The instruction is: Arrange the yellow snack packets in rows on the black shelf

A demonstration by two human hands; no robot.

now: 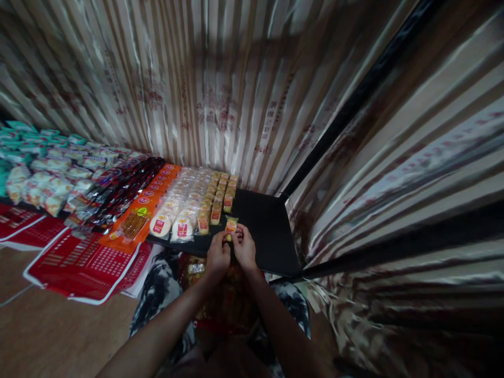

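Striped, shiny curtains point(236, 79) close in a black tabletop point(271, 231) lined with snack rows. The left hand point(218, 255) and right hand point(244, 248) pinch one yellow packet point(231, 224) between their fingertips at the near end of the biscuit row point(220, 197) — seemingly placing it. Squaring it with its neighbours calls for a careful set-down. Red labels show, but the writing is too blurred to read.

Here we go: forearms bare to the frame's edge; left hand point(218, 255) and right hand point(244, 247) bare too; trousers point(156, 291) mottled black and white across both knees.
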